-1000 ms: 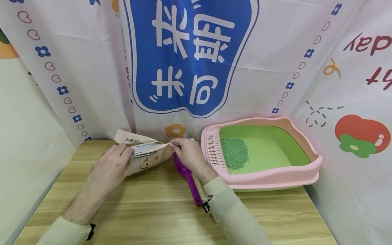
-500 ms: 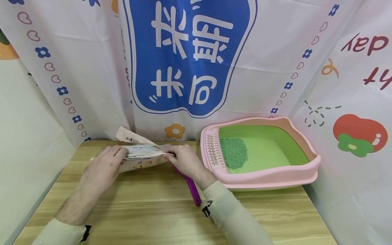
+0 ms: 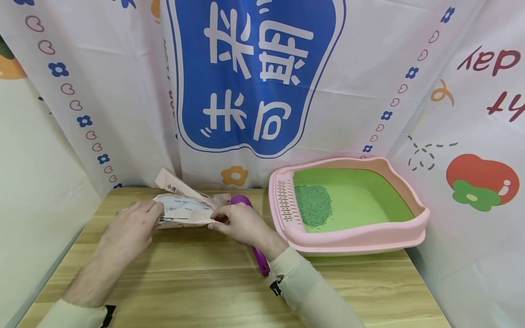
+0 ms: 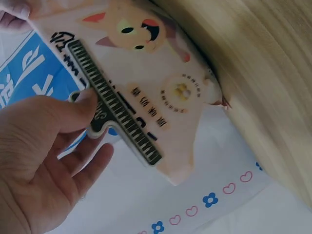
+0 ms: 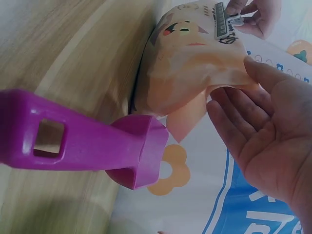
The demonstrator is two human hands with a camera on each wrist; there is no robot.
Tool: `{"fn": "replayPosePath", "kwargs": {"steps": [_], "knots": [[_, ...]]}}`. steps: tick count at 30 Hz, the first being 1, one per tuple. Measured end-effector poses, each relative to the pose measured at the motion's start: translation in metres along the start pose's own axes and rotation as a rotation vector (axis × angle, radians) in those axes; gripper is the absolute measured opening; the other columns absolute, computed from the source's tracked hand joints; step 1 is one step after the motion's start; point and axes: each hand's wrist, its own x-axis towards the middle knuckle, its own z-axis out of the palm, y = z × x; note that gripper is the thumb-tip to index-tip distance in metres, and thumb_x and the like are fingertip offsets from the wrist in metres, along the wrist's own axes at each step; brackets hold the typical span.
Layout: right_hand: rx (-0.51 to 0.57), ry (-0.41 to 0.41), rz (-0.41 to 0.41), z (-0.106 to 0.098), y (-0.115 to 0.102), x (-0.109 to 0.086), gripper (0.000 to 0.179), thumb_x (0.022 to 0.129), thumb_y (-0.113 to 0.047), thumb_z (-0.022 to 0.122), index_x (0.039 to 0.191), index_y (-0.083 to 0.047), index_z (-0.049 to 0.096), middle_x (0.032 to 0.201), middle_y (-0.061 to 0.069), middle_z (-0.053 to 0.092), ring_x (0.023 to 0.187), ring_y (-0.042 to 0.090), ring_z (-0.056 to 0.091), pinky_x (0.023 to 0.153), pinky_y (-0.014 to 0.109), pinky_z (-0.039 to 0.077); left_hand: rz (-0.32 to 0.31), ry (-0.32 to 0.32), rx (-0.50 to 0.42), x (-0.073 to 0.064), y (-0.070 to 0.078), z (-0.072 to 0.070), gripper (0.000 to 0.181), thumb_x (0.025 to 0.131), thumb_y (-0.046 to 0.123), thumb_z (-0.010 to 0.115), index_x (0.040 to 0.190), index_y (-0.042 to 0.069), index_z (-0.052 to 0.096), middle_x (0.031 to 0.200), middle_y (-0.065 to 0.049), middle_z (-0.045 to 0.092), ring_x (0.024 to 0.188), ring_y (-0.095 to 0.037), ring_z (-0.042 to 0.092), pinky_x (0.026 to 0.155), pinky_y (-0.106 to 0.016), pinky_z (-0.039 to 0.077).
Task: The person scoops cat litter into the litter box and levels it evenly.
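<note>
A pale pink bag (image 3: 186, 210) with a cartoon cat lies at the back left of the table, its long flap (image 3: 176, 184) sticking up behind. My left hand (image 3: 131, 228) is at the bag's left end. In the left wrist view, its thumb presses the handle of a black-and-silver bag clip (image 4: 117, 102) with piano-key stripes, the fingers behind it. The clip lies along the bag's edge. At the other end, my right hand (image 3: 244, 223) pinches the bag's edge between thumb and fingers. Beneath that hand is a purple scoop (image 3: 260, 262), partly covered by it.
Right of the scoop stands a pink-rimmed green litter box (image 3: 357, 238), with green pellets (image 3: 313, 205) heaped at its left side. A printed curtain (image 3: 361, 68) hangs right behind the wooden table (image 3: 197, 282).
The bag has tipped lower, so more of its upper face shows. My left hand has moved left, and my right hand down and left along the edge, uncovering the scoop's head.
</note>
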Motion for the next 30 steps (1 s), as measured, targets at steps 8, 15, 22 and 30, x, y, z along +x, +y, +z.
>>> {"fn": "replayPosePath", "kwargs": {"steps": [8,15,22,30], "knots": [[0.031,-0.139,-0.008,0.002,0.0,-0.007,0.028,0.109,-0.04,0.087,0.129,-0.02,0.087,0.12,-0.008,0.091,0.105,-0.002,0.082,0.094,0.012,0.063,0.06,-0.11,0.048,-0.009,0.003,-0.002,0.036,0.087,-0.006,0.089,0.112,0.01,0.069,0.125,-0.021,0.082,0.119,-0.056,0.079,0.102,-0.076,0.067],[0.028,-0.148,-0.025,0.004,0.002,-0.008,0.02,0.115,-0.036,0.08,0.126,-0.022,0.089,0.109,-0.012,0.088,0.08,-0.005,0.067,0.075,0.011,0.055,0.109,-0.154,0.062,-0.015,0.004,0.003,0.048,0.078,0.011,0.106,0.104,0.018,0.067,0.108,-0.006,0.08,0.103,-0.037,0.081,0.085,-0.063,0.071],[0.033,-0.097,-0.035,-0.014,0.005,-0.011,0.026,0.117,-0.032,0.076,0.135,-0.016,0.087,0.123,-0.004,0.091,0.105,0.006,0.081,0.099,0.022,0.065,0.11,-0.181,-0.005,-0.013,0.008,-0.002,0.041,0.091,0.047,0.1,0.101,0.024,0.069,0.102,0.006,0.076,0.094,-0.024,0.077,0.086,-0.067,0.07],[0.039,0.023,0.077,-0.053,0.014,-0.016,0.029,0.118,-0.03,0.074,0.138,-0.012,0.085,0.135,0.006,0.088,0.127,0.027,0.083,0.117,0.046,0.067,0.062,-0.091,-0.065,0.009,0.012,-0.015,0.028,0.114,0.034,0.077,0.131,0.012,0.079,0.136,-0.019,0.083,0.123,-0.048,0.081,0.1,-0.074,0.067]]}}
